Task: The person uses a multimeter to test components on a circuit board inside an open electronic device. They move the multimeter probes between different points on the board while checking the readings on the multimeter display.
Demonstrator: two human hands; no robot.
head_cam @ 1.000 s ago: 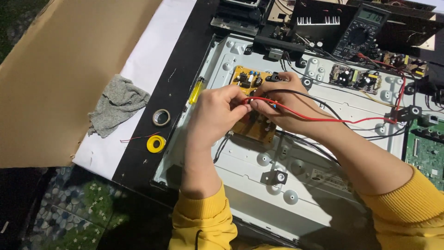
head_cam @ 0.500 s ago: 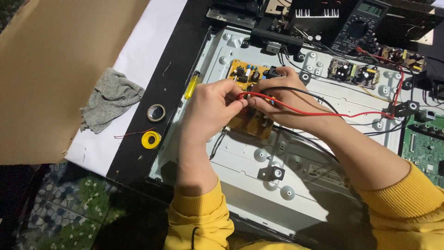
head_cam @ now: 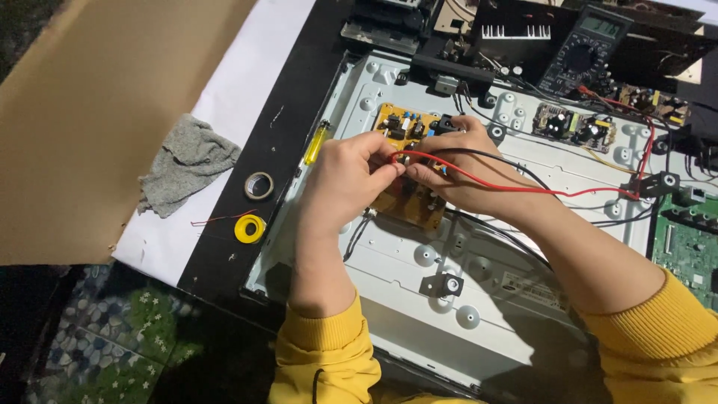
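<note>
Pinching thin red probe wire (head_cam: 479, 176) w/ both hands | L hand (head_cam: 345, 179) + R hand (head_cam: 462, 166) meet over yellow circuit board (head_cam: 407, 168) | wire runs off rightwards, R side.

Yellow sleeves (head_cam: 329, 352), red wire (head_cam: 516, 187) beside black wire (head_cam: 501, 158), mustard-yellow board (head_cam: 407, 168), pale grey metal panel (head_cam: 479, 292), green board (head_cam: 684, 243), yellow tape roll (head_cam: 250, 228), grey rag (head_cam: 187, 172), yellow-handled screwdriver (head_cam: 315, 144), brown cardboard (head_cam: 97, 120), floral-patterned floor (head_cam: 112, 337)

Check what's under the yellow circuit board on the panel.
The yellow circuit board lies on the white metal back panel. Left hand and right hand cover its middle, holding red lead; mounts beneath are hidden.
</note>
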